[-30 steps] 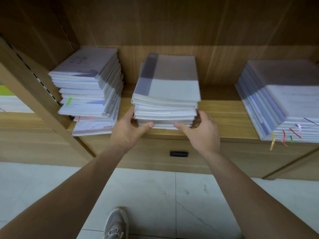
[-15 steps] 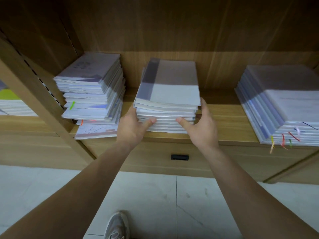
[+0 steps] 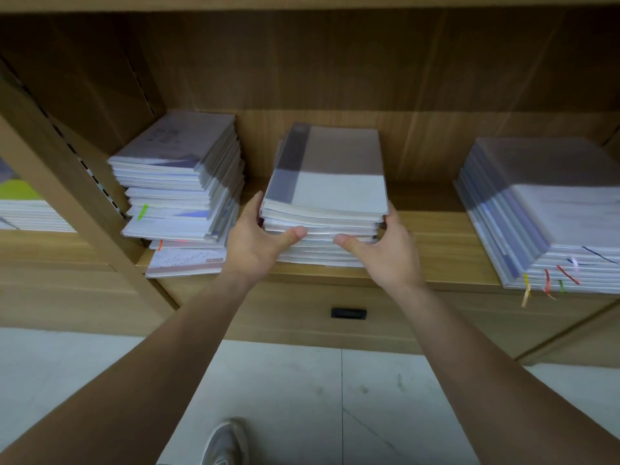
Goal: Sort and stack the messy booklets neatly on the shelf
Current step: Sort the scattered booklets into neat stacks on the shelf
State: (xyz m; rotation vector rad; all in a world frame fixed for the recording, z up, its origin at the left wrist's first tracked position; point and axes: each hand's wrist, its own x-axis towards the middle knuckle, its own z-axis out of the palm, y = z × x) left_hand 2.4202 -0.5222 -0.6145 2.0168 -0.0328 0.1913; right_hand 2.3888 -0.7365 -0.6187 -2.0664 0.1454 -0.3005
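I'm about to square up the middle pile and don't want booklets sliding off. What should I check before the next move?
1. Grip of the left hand on the middle stack, left side: ok.
2. Grip of the right hand on its right side: ok.
3. Edges of the middle stack flush: not ok, lower booklets sit offset from the upper ones.
4. Room on the shelf toward the right stack: ok, bare wood between.
5. Tidiness of the left stack: not ok, booklets skewed, bottom one juts forward.
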